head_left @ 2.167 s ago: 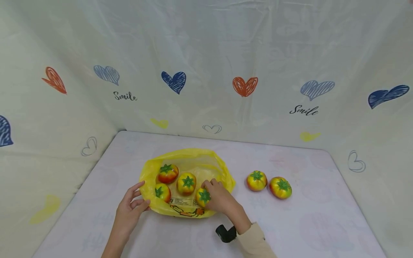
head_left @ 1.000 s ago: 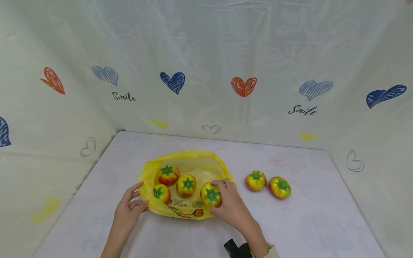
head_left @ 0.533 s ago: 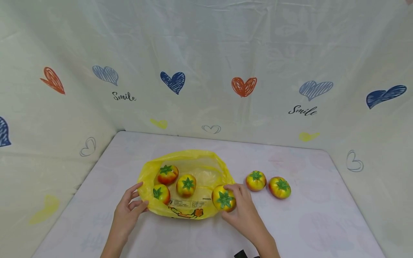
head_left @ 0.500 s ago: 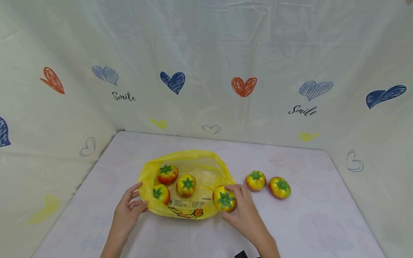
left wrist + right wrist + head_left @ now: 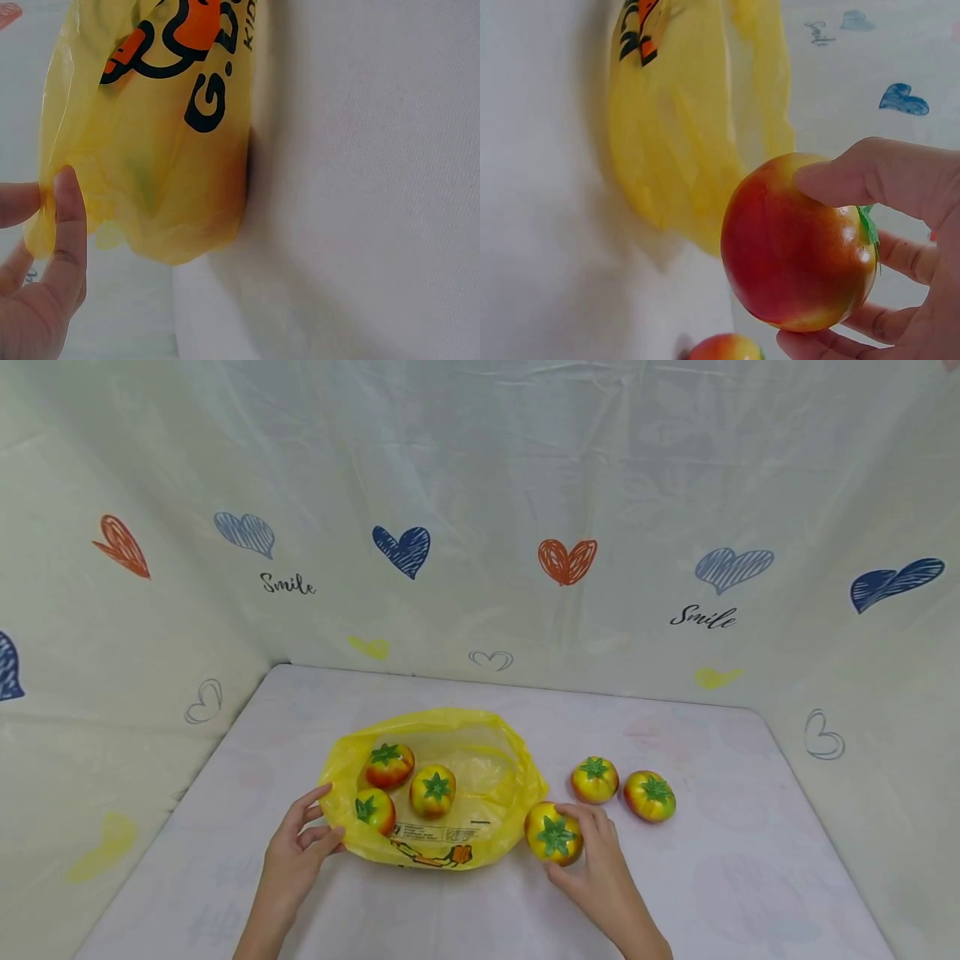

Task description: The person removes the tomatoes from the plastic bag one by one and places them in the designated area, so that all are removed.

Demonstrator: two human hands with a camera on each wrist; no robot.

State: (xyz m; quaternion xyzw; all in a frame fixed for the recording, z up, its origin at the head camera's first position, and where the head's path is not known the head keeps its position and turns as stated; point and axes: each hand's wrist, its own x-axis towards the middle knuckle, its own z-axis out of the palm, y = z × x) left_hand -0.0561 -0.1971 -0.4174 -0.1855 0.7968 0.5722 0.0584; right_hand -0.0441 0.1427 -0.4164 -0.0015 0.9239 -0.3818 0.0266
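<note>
My right hand (image 5: pixel 596 868) holds a shiny red-and-yellow tomato (image 5: pixel 553 833) with a green leafy top, just right of a yellow plastic bag (image 5: pixel 450 720). In the right wrist view, thumb and fingers grip this tomato (image 5: pixel 795 247) from both sides, off the table. My left hand (image 5: pixel 300 839) pinches the bag's left rim between thumb and fingers, keeping its mouth spread. The left wrist view shows the pinched bag (image 5: pixel 150 187) close up. Inside lie three tomatoes: one at the back (image 5: pixel 391 766), one in the middle (image 5: pixel 432 792) and one at front left (image 5: pixel 377 812).
Two more tomatoes sit on the white table (image 5: pixel 720 860) right of the bag, one nearer (image 5: pixel 595 780) and one farther right (image 5: pixel 650 796). A pale curtain (image 5: pixel 480 468) printed with hearts and the word Smile hangs behind the table and along its sides.
My right hand has lifted the tomato out of the bag's right part and carried it rightward, past the rim. The left hand stays on the bag's left edge.
</note>
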